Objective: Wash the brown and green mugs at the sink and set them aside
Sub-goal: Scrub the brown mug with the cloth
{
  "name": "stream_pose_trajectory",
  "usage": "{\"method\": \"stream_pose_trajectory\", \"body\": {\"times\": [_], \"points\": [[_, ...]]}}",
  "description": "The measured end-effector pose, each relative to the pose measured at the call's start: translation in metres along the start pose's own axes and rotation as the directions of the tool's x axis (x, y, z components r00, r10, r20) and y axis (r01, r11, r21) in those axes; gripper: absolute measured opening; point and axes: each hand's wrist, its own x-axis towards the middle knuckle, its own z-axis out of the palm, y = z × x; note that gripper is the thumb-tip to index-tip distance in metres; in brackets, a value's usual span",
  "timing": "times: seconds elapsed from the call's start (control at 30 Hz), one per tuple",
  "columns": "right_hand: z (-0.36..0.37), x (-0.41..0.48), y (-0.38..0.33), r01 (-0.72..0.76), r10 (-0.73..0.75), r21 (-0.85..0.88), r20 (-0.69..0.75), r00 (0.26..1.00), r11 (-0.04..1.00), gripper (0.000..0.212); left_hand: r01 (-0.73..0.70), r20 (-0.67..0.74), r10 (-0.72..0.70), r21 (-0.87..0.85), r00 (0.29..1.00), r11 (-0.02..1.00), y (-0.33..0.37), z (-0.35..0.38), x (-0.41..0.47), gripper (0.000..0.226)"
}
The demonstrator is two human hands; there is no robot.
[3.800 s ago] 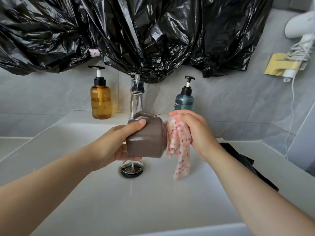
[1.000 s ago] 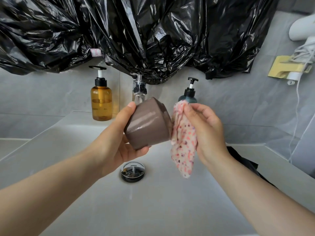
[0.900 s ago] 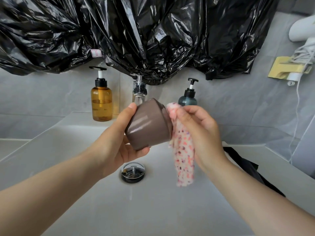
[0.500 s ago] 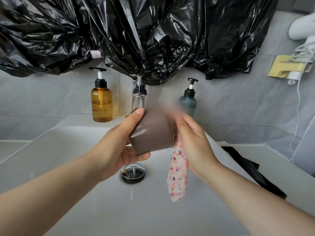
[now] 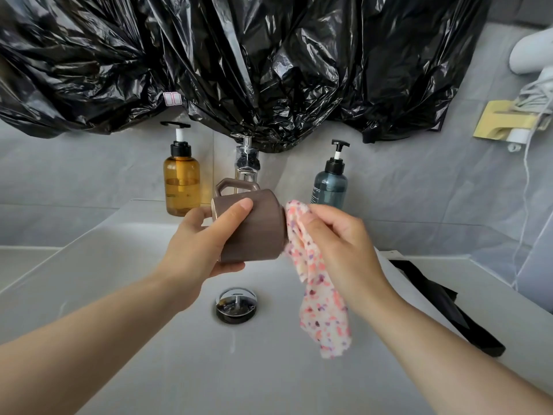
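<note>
Over the white sink (image 5: 125, 295), my left hand (image 5: 197, 247) grips the brown mug (image 5: 257, 229) on its side, handle up and base pointing right. My right hand (image 5: 341, 247) holds a pink speckled cloth (image 5: 317, 295) bunched against the mug's base, and the cloth's tail hangs down toward the basin. No green mug is in view.
The chrome faucet (image 5: 247, 163) stands behind the mug, an amber pump bottle (image 5: 181, 184) to its left and a teal pump bottle (image 5: 330, 184) to its right. A drain (image 5: 236, 305) sits below the mug. Black plastic (image 5: 239, 61) hangs above; a black item (image 5: 443, 307) lies on the right counter.
The mug has turned in my left hand so its handle now shows on top. My right hand has shifted the cloth from the mug's side to its base.
</note>
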Motion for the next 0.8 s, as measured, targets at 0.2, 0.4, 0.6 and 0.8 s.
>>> {"method": "stream_pose_trajectory", "body": {"times": [0.2, 0.4, 0.6, 0.8], "points": [[-0.01, 0.007, -0.004, 0.068, -0.054, 0.09, -0.149, 0.987, 0.994, 0.026, -0.06, 0.019, 0.058, 0.092, 0.998, 0.994, 0.003, -0.003, -0.003, 0.071], [-0.025, 0.006, -0.006, 0.002, 0.002, 0.018, -0.202, 0.979, 1.0, 0.021, -0.095, 0.053, 0.086, 0.207, 0.995, 0.974, 0.008, 0.0, -0.017, 0.068], [-0.055, -0.01, -0.044, 0.006, -0.017, -0.064, -0.169, 0.985, 0.998, 0.024, -0.183, 0.041, 0.18, 0.322, 0.983, 0.929, 0.026, 0.001, -0.047, 0.085], [-0.109, -0.047, -0.096, 0.064, -0.098, -0.164, -0.208, 0.973, 0.984, 0.023, -0.244, 0.093, 0.226, 0.321, 0.97, 0.915, 0.05, 0.011, -0.104, 0.081]]}}
